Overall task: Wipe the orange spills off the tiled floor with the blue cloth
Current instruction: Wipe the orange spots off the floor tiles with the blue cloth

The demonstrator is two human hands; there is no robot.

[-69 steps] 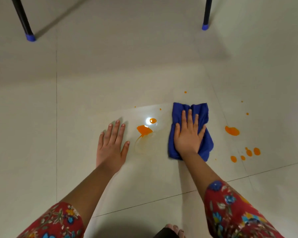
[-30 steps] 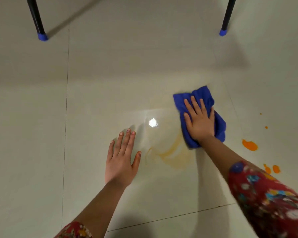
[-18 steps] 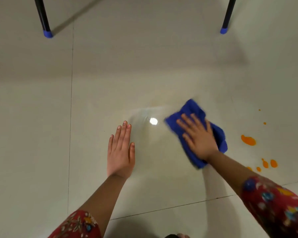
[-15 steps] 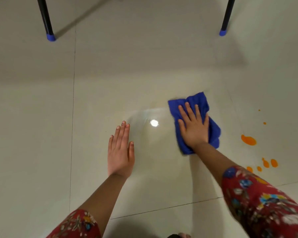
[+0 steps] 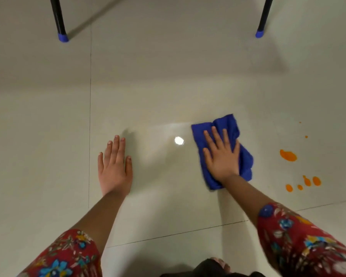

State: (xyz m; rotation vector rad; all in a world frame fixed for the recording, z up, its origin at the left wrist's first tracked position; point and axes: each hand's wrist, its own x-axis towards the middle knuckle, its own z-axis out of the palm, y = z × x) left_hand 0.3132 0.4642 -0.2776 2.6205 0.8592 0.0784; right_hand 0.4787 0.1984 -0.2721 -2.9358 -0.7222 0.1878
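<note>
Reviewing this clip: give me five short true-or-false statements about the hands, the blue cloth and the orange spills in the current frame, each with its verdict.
1. The right hand presses flat on the blue cloth. True.
2. The left hand holds a second cloth. False: it rests bare and flat on the tiled floor.
3. Orange spills lie to the right of the cloth. True.
4. The cloth covers the largest orange spill. False: that spill lies uncovered, apart from the cloth.
5. An orange puddle lies between the two hands. False: only a light glare shows there.
</note>
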